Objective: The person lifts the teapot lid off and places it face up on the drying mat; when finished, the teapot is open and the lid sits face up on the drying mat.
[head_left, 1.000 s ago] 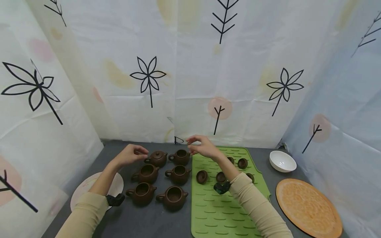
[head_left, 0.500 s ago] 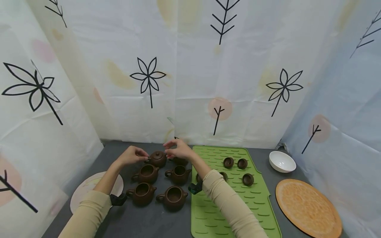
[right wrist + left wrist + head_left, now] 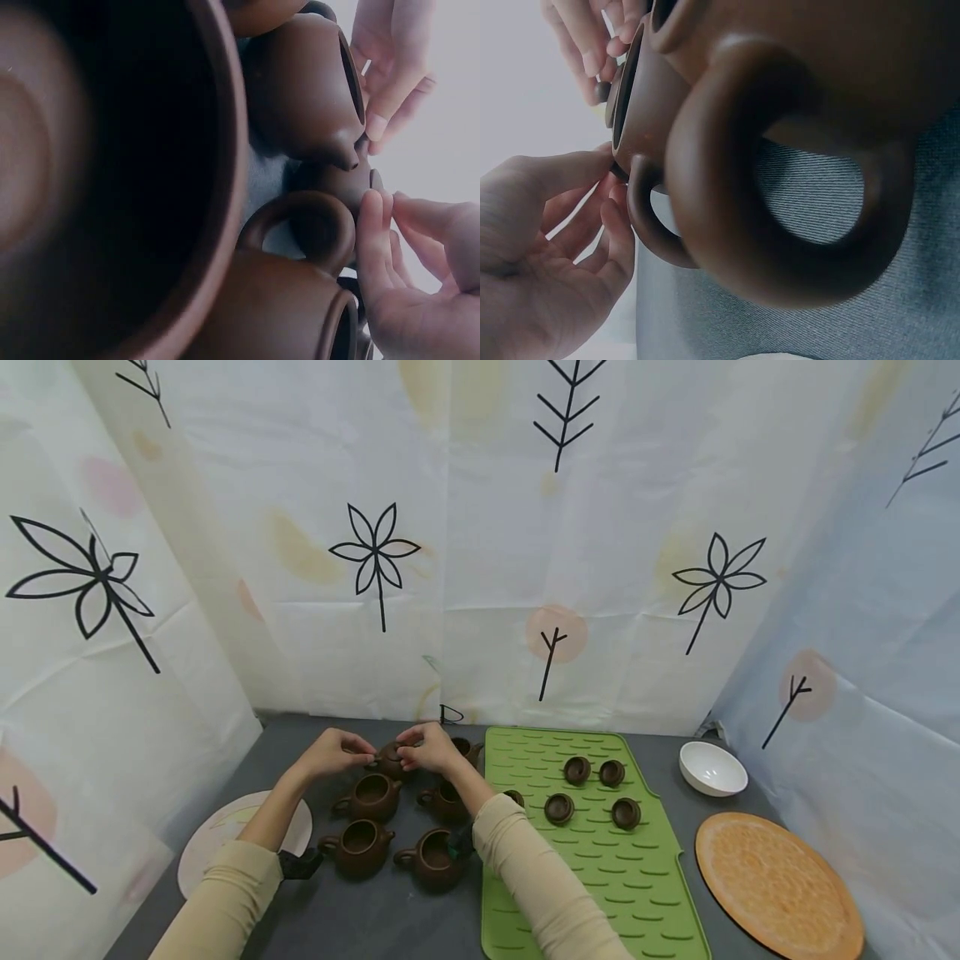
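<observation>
In the head view, a brown lidded teapot (image 3: 390, 763) stands at the back of a group of brown teapots without lids. My left hand (image 3: 332, 753) pinches its handle between thumb and fingers. From the right, my right hand (image 3: 429, 749) has its fingertips beside the teapot's lid. The right wrist view shows the right hand (image 3: 427, 277) with fingers extended, a gap between thumb and forefinger. A round lid knob (image 3: 602, 91) shows near the right fingertips in the left wrist view. The spout is hidden behind the right hand. Nearest it stands a lidless teapot (image 3: 467, 750).
A green mat (image 3: 570, 893) on the right bears several small brown lids, among them one lid (image 3: 558, 808). Beyond it are a white bowl (image 3: 712, 768) and a round orange-brown board (image 3: 780, 885). At left, a pale plate (image 3: 202, 852) lies under the left forearm.
My right hand has moved left, from above the mat's back edge to the lidded teapot. My left hand has moved slightly right and down onto the handle.
</observation>
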The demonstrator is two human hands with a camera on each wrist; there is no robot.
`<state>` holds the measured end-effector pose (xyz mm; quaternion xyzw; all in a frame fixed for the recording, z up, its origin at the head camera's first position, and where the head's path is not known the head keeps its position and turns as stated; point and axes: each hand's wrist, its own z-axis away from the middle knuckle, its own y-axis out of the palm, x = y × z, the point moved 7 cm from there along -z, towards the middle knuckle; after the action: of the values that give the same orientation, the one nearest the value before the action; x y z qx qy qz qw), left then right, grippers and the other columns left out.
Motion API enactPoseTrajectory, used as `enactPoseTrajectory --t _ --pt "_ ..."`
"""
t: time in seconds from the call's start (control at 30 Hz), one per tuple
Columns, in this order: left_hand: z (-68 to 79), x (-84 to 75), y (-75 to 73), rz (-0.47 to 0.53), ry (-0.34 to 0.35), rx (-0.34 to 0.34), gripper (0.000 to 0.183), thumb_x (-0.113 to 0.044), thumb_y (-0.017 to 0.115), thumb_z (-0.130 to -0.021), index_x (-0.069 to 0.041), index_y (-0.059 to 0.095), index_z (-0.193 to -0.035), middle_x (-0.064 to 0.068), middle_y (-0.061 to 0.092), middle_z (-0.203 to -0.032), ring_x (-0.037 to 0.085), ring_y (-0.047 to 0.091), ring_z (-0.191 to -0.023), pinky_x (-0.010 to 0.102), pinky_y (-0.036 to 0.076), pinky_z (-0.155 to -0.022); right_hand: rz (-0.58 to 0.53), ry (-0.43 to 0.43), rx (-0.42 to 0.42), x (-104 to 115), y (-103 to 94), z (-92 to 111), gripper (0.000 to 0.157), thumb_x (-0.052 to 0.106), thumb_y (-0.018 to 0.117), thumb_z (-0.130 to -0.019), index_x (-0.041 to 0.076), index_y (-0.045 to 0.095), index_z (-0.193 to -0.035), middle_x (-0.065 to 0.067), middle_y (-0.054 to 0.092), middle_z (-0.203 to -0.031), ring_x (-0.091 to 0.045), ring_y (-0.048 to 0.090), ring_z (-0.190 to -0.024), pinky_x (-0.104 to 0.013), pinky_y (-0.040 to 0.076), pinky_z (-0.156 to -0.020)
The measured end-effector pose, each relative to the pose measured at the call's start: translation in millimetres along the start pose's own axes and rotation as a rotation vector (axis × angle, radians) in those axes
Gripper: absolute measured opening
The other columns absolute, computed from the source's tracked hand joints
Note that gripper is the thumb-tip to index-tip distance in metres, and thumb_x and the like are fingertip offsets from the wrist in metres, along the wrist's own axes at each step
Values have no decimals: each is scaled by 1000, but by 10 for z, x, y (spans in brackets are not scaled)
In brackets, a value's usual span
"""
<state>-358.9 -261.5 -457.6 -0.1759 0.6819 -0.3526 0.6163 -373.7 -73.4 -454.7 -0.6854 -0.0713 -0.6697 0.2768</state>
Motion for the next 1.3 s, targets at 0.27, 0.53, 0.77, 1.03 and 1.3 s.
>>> enactPoseTrajectory --t 0.27,0.53,0.77,1.03,1.3 --pt "-2 -2 16 2 12 -2 21 -15 75 -103 3 81 -112 20 82 -107 24 75 -95 34 59 -75 26 27 -119 -29 6 -12 22 0 71 -103 -6 76 -124 -23 76 -112 -39 82 -94 -44 68 -85" --pt "-20 -1 24 9 3 -2 21 -15 74 -103 2 81 -112 19 82 -108 23 74 -94 33 60 -75 37 30 -158 7 -58 3 18 3 70 -105 -2 77 -121 -19 74 -112 -36 81 -94 -48 68 -88" --pt "17 -6 6 19 14 3 23 -15 75 -103 4 80 -114 20 81 -108 26 75 -97 33 59 -76 12 -32 -111 102 -145 74 22 6 67 -107 -3 75 -126 -22 69 -124 -40 79 -99 -56 64 -96" --pt "34 -1 7 12 21 -2 21 -15 75 -103 3 81 -113 19 81 -107 24 74 -96 32 58 -75 -26 -62 -50 163 -363 177 28 12 64 -110 0 69 -135 -24 65 -132 -44 75 -109 -60 60 -103" --pt "42 -46 6 1 40 1 19 -14 75 -102 2 81 -111 19 81 -105 23 74 -95 33 58 -75 3 -80 -56 239 -698 313 30 7 58 -112 -6 64 -138 -25 64 -133 -24 74 -92 -58 61 -102"
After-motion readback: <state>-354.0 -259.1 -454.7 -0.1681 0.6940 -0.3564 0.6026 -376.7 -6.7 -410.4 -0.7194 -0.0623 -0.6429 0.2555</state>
